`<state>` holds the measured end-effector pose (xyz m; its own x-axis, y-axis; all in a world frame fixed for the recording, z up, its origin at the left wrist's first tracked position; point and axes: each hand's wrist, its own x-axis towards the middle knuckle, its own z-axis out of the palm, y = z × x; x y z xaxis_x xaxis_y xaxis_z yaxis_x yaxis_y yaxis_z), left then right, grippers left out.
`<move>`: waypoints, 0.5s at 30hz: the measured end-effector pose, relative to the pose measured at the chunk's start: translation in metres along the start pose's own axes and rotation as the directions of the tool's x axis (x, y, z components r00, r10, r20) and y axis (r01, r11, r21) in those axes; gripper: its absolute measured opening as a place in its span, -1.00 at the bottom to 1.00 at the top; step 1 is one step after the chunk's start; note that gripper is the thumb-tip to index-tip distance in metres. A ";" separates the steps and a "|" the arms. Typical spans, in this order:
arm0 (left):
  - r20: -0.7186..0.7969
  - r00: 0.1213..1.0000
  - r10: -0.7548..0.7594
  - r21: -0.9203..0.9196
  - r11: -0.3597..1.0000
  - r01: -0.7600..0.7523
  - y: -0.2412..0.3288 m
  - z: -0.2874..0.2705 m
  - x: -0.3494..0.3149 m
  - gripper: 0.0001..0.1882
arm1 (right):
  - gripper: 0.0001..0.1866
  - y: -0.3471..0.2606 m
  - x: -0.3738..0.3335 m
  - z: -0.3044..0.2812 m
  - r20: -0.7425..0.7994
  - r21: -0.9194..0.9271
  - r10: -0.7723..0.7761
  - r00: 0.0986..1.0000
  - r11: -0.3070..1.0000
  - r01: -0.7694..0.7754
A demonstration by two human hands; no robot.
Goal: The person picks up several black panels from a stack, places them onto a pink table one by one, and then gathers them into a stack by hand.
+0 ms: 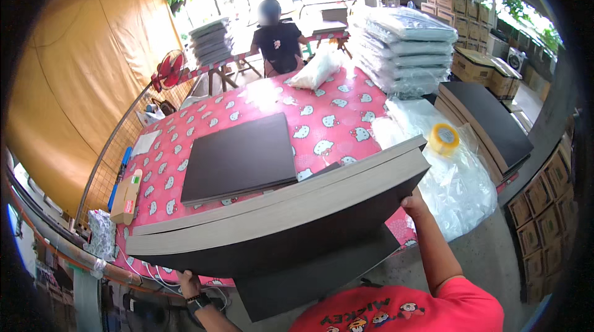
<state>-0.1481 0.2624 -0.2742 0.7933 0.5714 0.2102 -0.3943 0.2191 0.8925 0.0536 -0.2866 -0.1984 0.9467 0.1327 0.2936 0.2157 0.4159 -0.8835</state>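
Note:
Across the front of the table I hold up a wide pair of thick black boards (284,244), tilted on edge, with pale cream edges turned upward. My left hand (189,284) is closed on the lower left corner, my right hand (416,204) on the right end. Below them is a black panel (315,279); whether it is joined to the boards I cannot tell. A flat black board (241,159) lies on the pink patterned tablecloth (334,109) just beyond. To the right, a yellow-rimmed tape roll (444,138) rests on clear plastic bags (455,187).
Plastic-wrapped stacks (405,54) stand at the back right, beside more black boards (486,125). A white bag (318,69) sits at the far edge, near another person (276,41). At left are a small cardboard box (127,197), a blue tool (119,177) and a red fan (168,70).

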 end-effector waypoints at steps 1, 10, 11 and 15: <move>-0.018 1.000 0.007 -0.017 1.000 -0.007 -0.005 -0.002 0.000 -0.05 | 0.11 0.012 0.002 -0.006 0.016 0.069 0.007 1.000 0.998 -0.008; -0.090 0.994 0.066 -0.216 0.973 -0.084 0.002 0.026 0.004 -0.27 | 0.06 0.000 0.013 -0.017 0.151 -0.042 0.173 0.973 0.985 -0.169; -0.048 0.998 0.042 -0.341 0.938 -0.056 0.006 0.026 0.007 -0.30 | 0.06 0.001 0.009 -0.020 0.140 -0.077 0.165 0.976 0.985 -0.156; -0.393 0.918 -0.054 -0.267 0.962 -0.058 0.026 0.099 0.010 -0.25 | -0.13 -0.007 0.011 -0.006 0.236 -0.050 0.214 0.948 0.977 -0.208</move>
<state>-0.1049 0.1958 -0.2094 0.5676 0.8232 -0.0120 -0.5490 0.3894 0.7396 0.0644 -0.2936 -0.1916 0.8871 0.4270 0.1754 0.0256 0.3339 -0.9423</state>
